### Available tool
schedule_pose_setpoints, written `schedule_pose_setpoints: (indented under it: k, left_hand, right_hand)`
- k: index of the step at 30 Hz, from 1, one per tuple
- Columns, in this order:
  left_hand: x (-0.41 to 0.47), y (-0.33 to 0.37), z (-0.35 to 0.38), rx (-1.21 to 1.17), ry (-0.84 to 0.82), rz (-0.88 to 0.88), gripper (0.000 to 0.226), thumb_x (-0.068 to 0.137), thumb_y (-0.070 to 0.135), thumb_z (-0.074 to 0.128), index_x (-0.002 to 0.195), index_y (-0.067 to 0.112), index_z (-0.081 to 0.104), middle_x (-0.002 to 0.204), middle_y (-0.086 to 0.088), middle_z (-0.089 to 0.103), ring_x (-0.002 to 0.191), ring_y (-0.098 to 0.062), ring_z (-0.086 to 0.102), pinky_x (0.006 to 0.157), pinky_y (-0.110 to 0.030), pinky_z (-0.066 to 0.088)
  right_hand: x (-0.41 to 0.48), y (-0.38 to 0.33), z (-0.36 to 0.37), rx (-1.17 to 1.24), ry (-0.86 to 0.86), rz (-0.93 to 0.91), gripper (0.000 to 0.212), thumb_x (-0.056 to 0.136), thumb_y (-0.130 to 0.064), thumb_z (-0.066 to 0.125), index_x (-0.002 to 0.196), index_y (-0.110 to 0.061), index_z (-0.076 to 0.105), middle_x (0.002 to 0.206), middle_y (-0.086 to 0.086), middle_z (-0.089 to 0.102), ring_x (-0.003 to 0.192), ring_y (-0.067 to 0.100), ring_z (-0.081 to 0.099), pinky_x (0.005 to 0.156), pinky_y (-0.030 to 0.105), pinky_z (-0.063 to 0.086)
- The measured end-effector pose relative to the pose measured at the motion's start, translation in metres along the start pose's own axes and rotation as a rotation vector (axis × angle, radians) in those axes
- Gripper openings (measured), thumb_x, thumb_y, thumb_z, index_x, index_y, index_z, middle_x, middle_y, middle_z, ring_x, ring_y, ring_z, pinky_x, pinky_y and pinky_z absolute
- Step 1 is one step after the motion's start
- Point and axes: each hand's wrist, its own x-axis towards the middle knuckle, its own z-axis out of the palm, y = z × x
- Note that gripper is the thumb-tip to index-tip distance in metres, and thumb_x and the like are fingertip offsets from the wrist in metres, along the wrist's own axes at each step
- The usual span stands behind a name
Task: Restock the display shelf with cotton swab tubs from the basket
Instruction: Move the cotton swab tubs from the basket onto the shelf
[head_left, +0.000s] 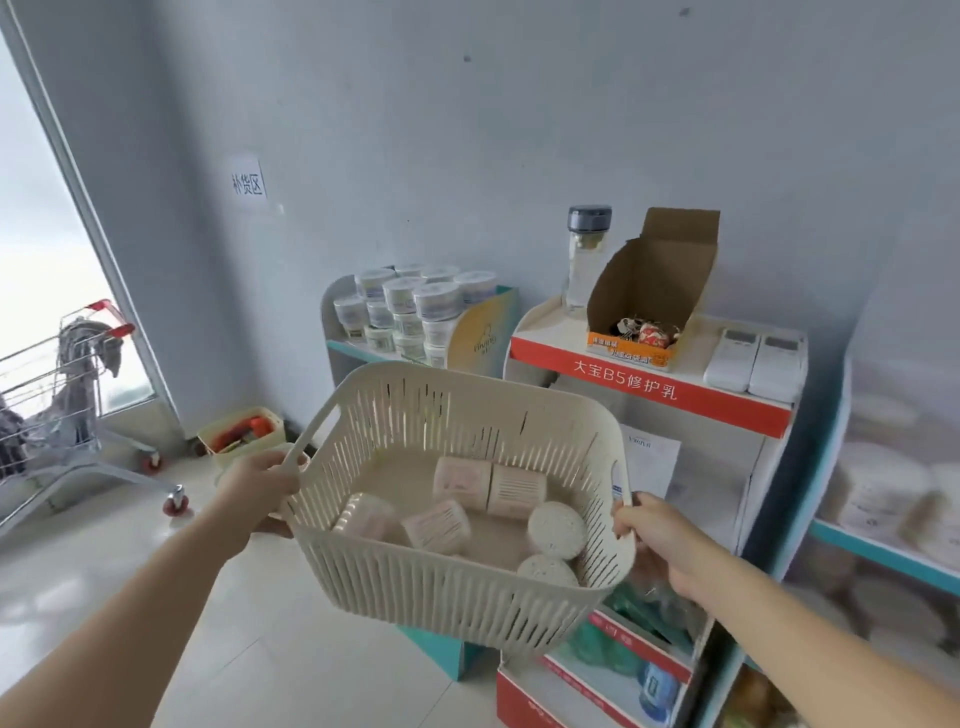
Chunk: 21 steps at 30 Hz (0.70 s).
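Presently: one cream slatted basket (441, 587), our left hand (265, 486) curled round its left handle, our right hand (652, 540) gripping its right rim. Cotton swab tubs (462, 480): several, loose inside the basket. Display shelf (480, 332): beyond the basket, part-stocked. We advise carrying level, setting down close.

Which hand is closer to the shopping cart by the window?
Left. The left hand grips the basket by the handle nearest the shopping cart; the right hand grips the opposite handle, beyond the basket.
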Motion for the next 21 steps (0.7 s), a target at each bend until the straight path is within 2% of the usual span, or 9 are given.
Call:
schedule_pose_setpoints:
  k: [2,4,7,11,14,18,21]
  left_hand:
    - [-0.003,0.015,-0.006,-0.014,0.018,0.017,0.032,0.082,-0.010,0.048,0.099,0.013,0.061,0.086,-0.019,0.058,0.066,-0.034,0.058,0.042,-0.040,0.056]
    - [-0.006,0.028,-0.013,-0.016,0.023,0.042,0.029,0.082,-0.011,0.048,0.095,0.011,0.062,0.081,-0.017,0.056,0.062,-0.033,0.057,0.042,-0.041,0.056]
    - [-0.010,0.044,-0.020,-0.019,0.017,0.059,0.029,0.080,-0.013,0.047,0.090,0.008,0.065,0.077,-0.017,0.057,0.059,-0.033,0.056,0.041,-0.043,0.056]
    - [-0.015,0.062,-0.022,-0.035,0.018,0.039,0.027,0.082,-0.012,0.049,0.099,0.004,0.062,0.080,-0.020,0.058,0.058,-0.036,0.058,0.035,-0.039,0.053]
    - [-0.016,0.069,-0.015,-0.046,0.002,0.035,0.027,0.083,-0.012,0.048,0.102,0.003,0.060,0.082,-0.020,0.057,0.058,-0.036,0.057,0.033,-0.038,0.052]
    - [-0.013,0.064,0.002,-0.044,-0.053,0.016,0.030,0.083,-0.013,0.048,0.107,0.000,0.060,0.091,-0.023,0.053,0.064,-0.037,0.057,0.036,-0.040,0.053]
    - [-0.013,0.055,0.020,-0.023,-0.108,-0.008,0.032,0.082,-0.013,0.047,0.110,-0.003,0.059,0.083,-0.021,0.055,0.061,-0.037,0.059,0.039,-0.040,0.054]
  right_hand:
    - [-0.001,-0.014,0.000,-0.009,0.014,-0.038,0.015,0.082,0.003,0.046,0.087,-0.010,0.053,0.086,0.012,0.058,0.072,0.025,0.057,0.055,0.028,0.051]
    - [-0.003,-0.029,-0.001,0.022,0.037,-0.056,0.014,0.079,0.001,0.049,0.084,-0.011,0.055,0.092,0.011,0.058,0.091,0.030,0.056,0.075,0.039,0.049]
    - [-0.010,-0.053,-0.001,0.158,0.035,-0.060,0.021,0.075,0.005,0.049,0.082,-0.014,0.054,0.096,0.016,0.057,0.093,0.033,0.053,0.068,0.039,0.045]
    - [-0.023,-0.073,-0.009,0.214,0.030,-0.099,0.026,0.074,0.010,0.048,0.085,-0.013,0.053,0.093,0.013,0.052,0.088,0.028,0.049,0.064,0.036,0.040]
    - [-0.029,-0.071,-0.018,0.233,0.040,-0.118,0.027,0.073,0.012,0.046,0.085,-0.011,0.053,0.097,0.014,0.052,0.094,0.030,0.048,0.070,0.040,0.040]
    - [-0.034,-0.053,-0.030,0.257,0.089,-0.114,0.026,0.075,0.015,0.041,0.087,-0.009,0.046,0.098,0.014,0.049,0.092,0.029,0.045,0.074,0.039,0.039]
    - [-0.037,-0.037,-0.042,0.234,0.120,-0.111,0.028,0.074,0.014,0.041,0.082,-0.012,0.046,0.110,0.015,0.055,0.105,0.031,0.049,0.090,0.045,0.046]
